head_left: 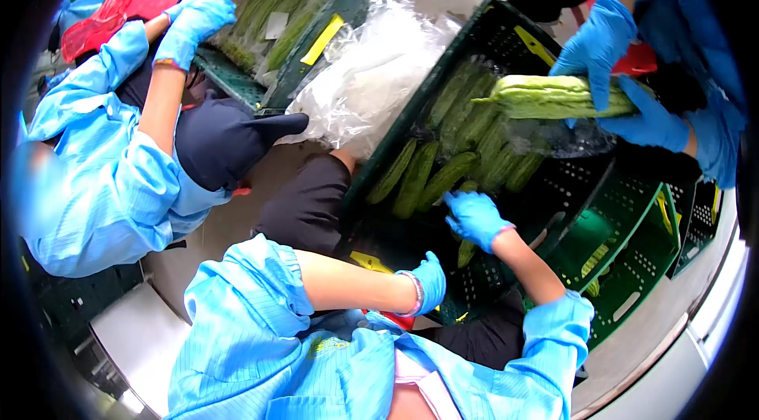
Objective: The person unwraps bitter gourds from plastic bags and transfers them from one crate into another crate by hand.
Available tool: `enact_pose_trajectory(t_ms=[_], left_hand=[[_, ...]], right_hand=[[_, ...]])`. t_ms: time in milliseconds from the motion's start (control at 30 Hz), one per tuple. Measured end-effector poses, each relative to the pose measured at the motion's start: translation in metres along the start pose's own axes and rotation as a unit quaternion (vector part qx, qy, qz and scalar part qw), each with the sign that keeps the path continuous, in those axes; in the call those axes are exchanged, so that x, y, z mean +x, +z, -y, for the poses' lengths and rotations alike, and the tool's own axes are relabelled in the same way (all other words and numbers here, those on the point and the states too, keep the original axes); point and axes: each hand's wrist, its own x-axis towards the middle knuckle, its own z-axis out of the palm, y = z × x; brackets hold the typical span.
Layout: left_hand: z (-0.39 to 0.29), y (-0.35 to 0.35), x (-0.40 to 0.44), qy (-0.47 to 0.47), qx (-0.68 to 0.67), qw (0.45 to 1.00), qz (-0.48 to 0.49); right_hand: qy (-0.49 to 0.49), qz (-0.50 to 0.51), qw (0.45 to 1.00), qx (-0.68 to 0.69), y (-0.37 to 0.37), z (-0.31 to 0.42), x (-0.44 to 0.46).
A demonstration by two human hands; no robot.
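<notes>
My left hand [428, 283], in a blue glove, is curled by the crate's near edge; what it holds, if anything, is hidden. Inside the dark green crate [408, 131], my right hand [476, 221], also gloved, is closed over a long green gourd [466, 252] whose ends show above and below it. Loose green gourds [416, 180] lie beside that hand, on the left. Farther back, several more gourds [465, 115] rest under clear plastic. Over the crate's right side, a co-worker's gloved hands [602, 48] hold a large pale green gourd [553, 97].
A second crate [360, 1] with bagged gourds stands at the upper left. Beside it, another co-worker's gloved hands [198, 17] are near a red item [118, 13]. Crumpled clear plastic [379, 64] lies between the crates. More green crates [632, 262] stand at the right.
</notes>
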Motion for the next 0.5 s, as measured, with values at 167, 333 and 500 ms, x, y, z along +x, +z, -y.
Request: enact_pose_trajectory(t_ms=[167,333,500], left_hand=[[0.003,-0.01,0.001,0.0,0.003,1.0,-0.011],[0.005,-0.012,0.002,-0.013,-0.029,0.999,-0.016],[0.007,-0.017,-0.005,-0.012,-0.044,0.999,-0.017]], right_hand=[[-0.083,-0.268,0.927,-0.249,0.071,-0.018,0.136],[0.048,-0.149,0.949,-0.275,0.078,-0.014,0.181],[0.078,-0.147,0.908,-0.384,0.086,-0.014,0.19]])
